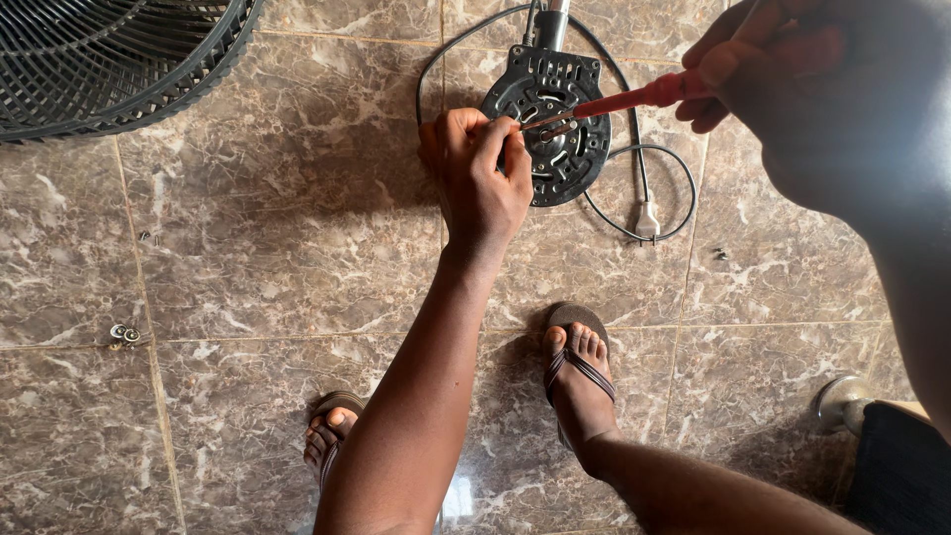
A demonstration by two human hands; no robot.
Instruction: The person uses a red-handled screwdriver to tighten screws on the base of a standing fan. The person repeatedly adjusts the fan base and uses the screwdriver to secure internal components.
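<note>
Left hand (480,178) reaching down to the floor, fingers curled, fingertips (500,129) pressed together on something small at the near left edge of the round black plastic fan motor housing (555,124); too small to tell what is pinched. Right hand (792,79) close to the camera and blurred, closed around the handle of a red-handled screwdriver (634,97) with a metal shaft. Screwdriver slanting down and leftward from that grip, tip meeting the housing right beside the left fingertips.

Housing lying flat on the brown marbled floor tiles (277,248), just beyond the left hand, a metal shaft standing out of its far side. Thin black power cable (634,149) looping round the housing's right side, ending in a white plug (647,220) lying near the left hand's right.

Dark wire fan guard (109,59) well off to the left of both grips, in the far corner. Small metal screws (124,334) loose on the tiles, far left of the left forearm. Two feet in brown strap sandals (580,367) planted below the left hand, one either side of the forearm.
</note>
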